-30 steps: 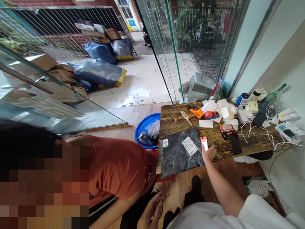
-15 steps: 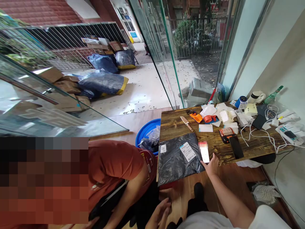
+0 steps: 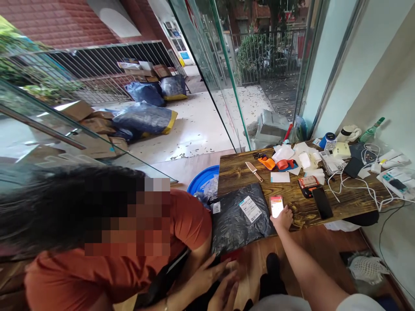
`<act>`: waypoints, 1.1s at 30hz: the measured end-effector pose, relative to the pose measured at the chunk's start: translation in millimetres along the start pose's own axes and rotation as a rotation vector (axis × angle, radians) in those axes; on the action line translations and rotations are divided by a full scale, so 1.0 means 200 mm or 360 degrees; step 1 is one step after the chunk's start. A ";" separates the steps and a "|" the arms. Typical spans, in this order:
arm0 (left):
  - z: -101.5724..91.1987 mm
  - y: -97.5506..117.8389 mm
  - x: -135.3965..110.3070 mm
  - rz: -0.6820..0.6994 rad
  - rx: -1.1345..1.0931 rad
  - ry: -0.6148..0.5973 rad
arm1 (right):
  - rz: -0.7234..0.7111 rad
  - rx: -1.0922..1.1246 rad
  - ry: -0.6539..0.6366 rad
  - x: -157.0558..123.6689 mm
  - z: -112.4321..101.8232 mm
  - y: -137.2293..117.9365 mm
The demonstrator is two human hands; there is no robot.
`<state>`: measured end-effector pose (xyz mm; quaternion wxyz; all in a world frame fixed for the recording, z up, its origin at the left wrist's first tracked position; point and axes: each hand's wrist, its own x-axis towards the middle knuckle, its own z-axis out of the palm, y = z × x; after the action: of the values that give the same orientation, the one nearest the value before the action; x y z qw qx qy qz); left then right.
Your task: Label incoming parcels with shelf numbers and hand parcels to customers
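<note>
My right hand [image 3: 282, 218] grips the lower end of a smartphone [image 3: 277, 209] with a lit white and red screen at the table's front edge. Just left of it lies a dark plastic mailer bag [image 3: 231, 220] with a white shipping label [image 3: 250, 209], its near left part reaching past the table edge. Low in the view, my left hand [image 3: 226, 290] holds nothing, its loosely bent fingers apart. A co-worker's hand [image 3: 202, 278] is close beside it, below the mailer; whether the two touch I cannot tell.
The co-worker in a red shirt [image 3: 191, 220] leans in at left. On the wooden table [image 3: 238, 170] lie a knife [image 3: 254, 171], a black phone [image 3: 322, 203], orange tape [image 3: 266, 163] and white cables [image 3: 363, 185]. A blue tub [image 3: 194, 181] stands behind; glass doors and parcels lie beyond.
The co-worker has leaned right, with a hand now near my left hand. The mailer bag has shifted slightly left. My right hand has closed further around the smartphone.
</note>
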<state>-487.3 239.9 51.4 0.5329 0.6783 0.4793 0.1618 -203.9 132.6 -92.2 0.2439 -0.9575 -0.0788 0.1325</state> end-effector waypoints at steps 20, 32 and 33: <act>0.87 0.29 0.01 -0.0394 -0.0948 -0.0434 | -0.0335 0.1250 -0.0848 -0.45 -0.60 0.10; 0.62 0.47 -0.14 -0.0652 -0.1411 -0.0480 | -0.0577 0.1892 -0.1608 -0.70 -0.89 0.00; 0.60 0.48 -0.15 -0.0633 -0.1416 -0.0485 | -0.0558 0.1962 -0.1635 -0.72 -0.90 -0.01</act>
<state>-368.3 148.9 98.6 0.8544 0.2973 0.4008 0.1448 -288.8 23.2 91.6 0.6769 -0.4453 -0.2423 0.5337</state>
